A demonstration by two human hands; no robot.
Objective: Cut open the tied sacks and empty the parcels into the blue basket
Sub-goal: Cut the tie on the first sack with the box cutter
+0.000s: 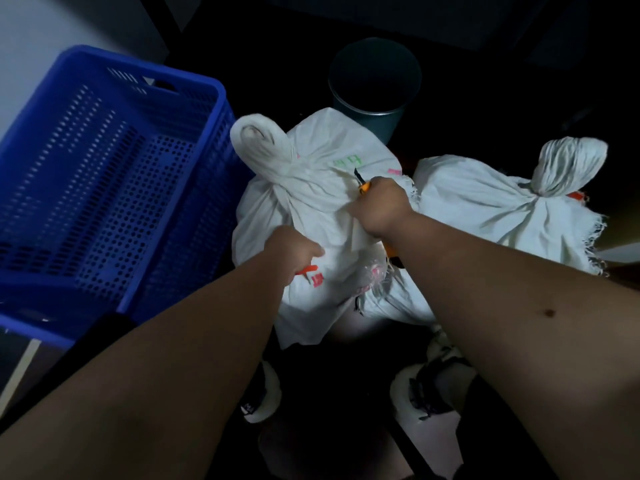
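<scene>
Right hand [379, 206] grips knife [362, 183], blade at tied sack [311, 202] neck; left hand [294, 249] clutches its cloth; basket [104, 188] adjoins left.

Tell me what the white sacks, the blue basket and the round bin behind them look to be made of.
Near sack and far sack: probably woven plastic cloth, matte; the cut edges fray into threads and the tied necks hold stiff pleats.
Blue basket: moulded plastic, slightly glossy, its walls a grid of small holes.
Round bin: smooth and dark grey; plastic or painted metal, too dim to tell.
</scene>
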